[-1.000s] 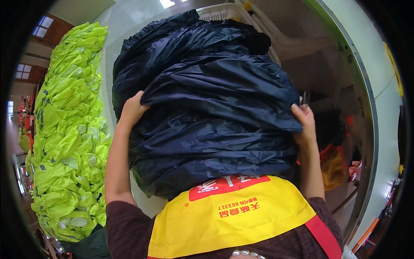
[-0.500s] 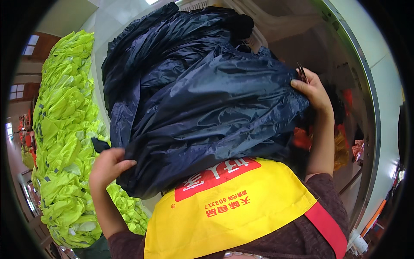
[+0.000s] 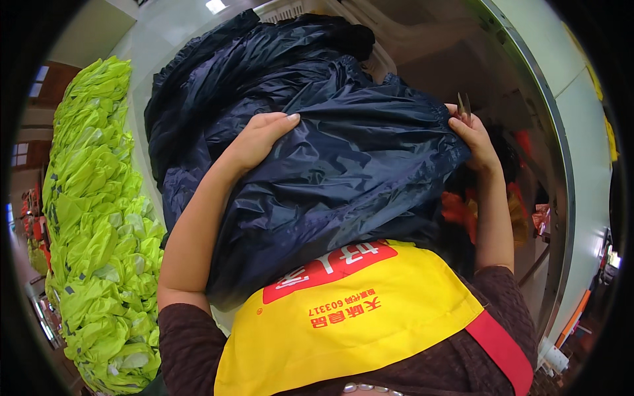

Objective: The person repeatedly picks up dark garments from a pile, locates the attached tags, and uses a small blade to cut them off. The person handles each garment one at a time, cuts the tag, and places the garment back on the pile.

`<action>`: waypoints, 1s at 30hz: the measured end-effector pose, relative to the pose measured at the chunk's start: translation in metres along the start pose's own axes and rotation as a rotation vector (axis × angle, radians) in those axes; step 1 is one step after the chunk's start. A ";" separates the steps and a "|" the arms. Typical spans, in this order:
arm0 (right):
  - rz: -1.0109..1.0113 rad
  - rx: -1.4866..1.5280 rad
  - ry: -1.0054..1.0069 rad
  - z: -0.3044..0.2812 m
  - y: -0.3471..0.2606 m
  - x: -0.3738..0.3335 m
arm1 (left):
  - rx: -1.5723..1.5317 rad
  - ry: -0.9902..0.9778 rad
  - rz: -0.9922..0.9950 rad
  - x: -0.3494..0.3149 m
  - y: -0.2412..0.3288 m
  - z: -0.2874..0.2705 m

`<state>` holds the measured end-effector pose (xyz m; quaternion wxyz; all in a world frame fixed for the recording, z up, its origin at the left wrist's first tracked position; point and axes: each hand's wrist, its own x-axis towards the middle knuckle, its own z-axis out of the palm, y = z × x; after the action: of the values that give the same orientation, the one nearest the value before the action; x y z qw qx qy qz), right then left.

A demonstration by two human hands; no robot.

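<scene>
A shiny navy garment [image 3: 343,178] with a gathered, elastic-looking edge is spread in front of me, its near part lying against my yellow apron [image 3: 356,317]. My left hand [image 3: 261,138] pinches its upper middle, thumb along the cloth and fingers closed. At the garment's right end my right hand [image 3: 474,138] is closed on the gathered edge. Small thread snips [image 3: 464,109] are tucked in that same hand, blades pointing up. Between both hands the cloth is pulled into long creases. More crumpled navy cloth [image 3: 205,86] is heaped behind it.
A tall heap of neon-yellow garments [image 3: 99,231] runs along the left. Behind the navy pile shows a white plastic crate [image 3: 384,63]. On the right, a curved metal edge [image 3: 558,132] borders a dark glossy surface, with orange and red pieces [image 3: 457,208] low beside my right forearm.
My left hand has moved from the garment's lower left corner up and right to its upper middle, taking hold there. My right hand keeps the gathered edge and the snips.
</scene>
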<state>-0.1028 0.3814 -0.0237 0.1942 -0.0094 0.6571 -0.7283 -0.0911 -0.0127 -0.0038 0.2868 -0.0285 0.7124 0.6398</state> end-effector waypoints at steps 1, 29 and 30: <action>-0.028 -0.225 0.040 -0.005 -0.003 -0.001 | -0.011 -0.005 0.012 0.002 -0.003 0.003; 0.113 -0.527 -0.478 0.198 0.113 0.188 | 0.701 0.777 0.140 0.029 -0.112 -0.142; 0.096 -0.502 -0.470 0.198 0.114 0.187 | 0.638 0.917 0.289 0.038 -0.099 -0.162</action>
<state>-0.1917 0.1301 -0.1511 0.3657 -0.1935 0.7529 -0.5118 -0.1426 -0.1683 -0.1069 -0.1473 -0.1176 0.9183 0.3481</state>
